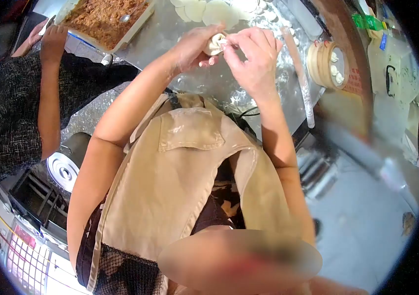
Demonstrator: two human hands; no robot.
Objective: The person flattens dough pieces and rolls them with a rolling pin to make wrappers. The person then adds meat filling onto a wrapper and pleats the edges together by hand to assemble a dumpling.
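Observation:
A pleated dough dumpling (215,45) sits in my left hand (193,48), whose fingers curl around its side over the metal table. With thumb and fingertips, my right hand (253,55) pinches the dumpling's gathered edge from the right. Flat round dough wrappers (218,14) lie on the floured table just beyond my hands. A floury rolling pin (299,73) rests to the right of my right hand. The inside of the dumpling is hidden by its folds and my fingers.
At the upper left stands a tray (132,30) of reddish-brown filling with a spoon (124,18) in it. Another person's hands (52,39) are beside it. A bamboo steamer (319,64) holding white dumplings stands right. A lidded pot (64,169) is at lower left.

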